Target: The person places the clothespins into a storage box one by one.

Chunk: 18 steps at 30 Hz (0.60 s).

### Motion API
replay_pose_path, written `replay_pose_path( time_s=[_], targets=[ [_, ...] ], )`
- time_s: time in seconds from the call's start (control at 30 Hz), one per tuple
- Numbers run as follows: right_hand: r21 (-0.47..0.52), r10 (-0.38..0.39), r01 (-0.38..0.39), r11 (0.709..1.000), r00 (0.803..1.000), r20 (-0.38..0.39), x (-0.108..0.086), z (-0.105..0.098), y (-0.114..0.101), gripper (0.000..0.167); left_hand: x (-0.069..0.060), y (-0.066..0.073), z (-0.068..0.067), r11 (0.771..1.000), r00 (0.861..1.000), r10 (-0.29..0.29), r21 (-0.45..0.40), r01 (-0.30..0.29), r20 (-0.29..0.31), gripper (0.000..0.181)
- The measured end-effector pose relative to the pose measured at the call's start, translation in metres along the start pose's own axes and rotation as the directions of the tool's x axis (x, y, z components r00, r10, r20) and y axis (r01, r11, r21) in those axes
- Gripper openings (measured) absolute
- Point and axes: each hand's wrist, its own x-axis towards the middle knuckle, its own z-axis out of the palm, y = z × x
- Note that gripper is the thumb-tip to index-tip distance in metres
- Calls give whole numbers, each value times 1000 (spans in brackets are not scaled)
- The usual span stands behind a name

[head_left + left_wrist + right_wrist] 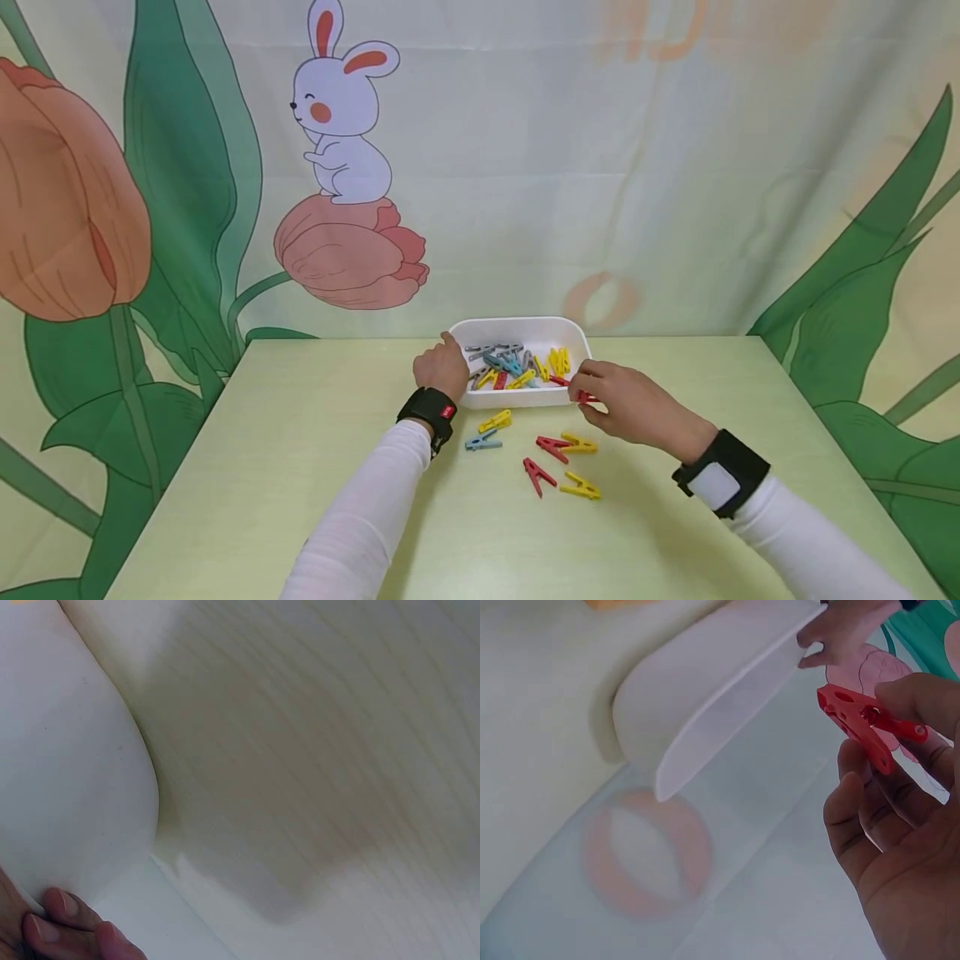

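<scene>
My right hand (633, 404) pinches a red clothespin (855, 720) between thumb and fingers, beside the right front corner of a white plastic basket (517, 399). At the basket's left side, my left hand (441, 367) grips the rim; its fingertips (64, 904) show against the outer wall in the left wrist view. Inside the basket lie several grey, blue, yellow and red clothespins, among them a yellow clothespin (521, 380). On the table in front are a blue clothespin (483, 442), a yellow clothespin (495, 421) and several more red and yellow ones.
The pale wood-grain table (315, 467) ends at a printed curtain (510, 183) with a rabbit and tulips, right behind the basket. Among the loose clothespins, a red one (538, 476) and a yellow one (582, 487) lie nearest the front.
</scene>
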Motion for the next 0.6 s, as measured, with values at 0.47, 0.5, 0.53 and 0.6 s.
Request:
replay_pose_path(
  time_s=[0.47,0.5,0.53,0.6],
  targets=[
    [-56,-32,28,998,997,-73,20,-38,9,17,2,-1,4,1000,1000,2,-5,-2,-14,55],
    [-58,-35,31,998,997,-74,21,-41,10,17,2,-1,3,1000,1000,1,-6,-1,-13,56],
    [-60,-37,33,998,996,-77,23,-44,11,16,2,-1,3,1000,1000,0,-8,0,-12,56],
    [-59,-38,33,998,996,-83,27,-48,14,16,2,0,2,1000,1000,-3,-9,3,-9,56]
  ],
)
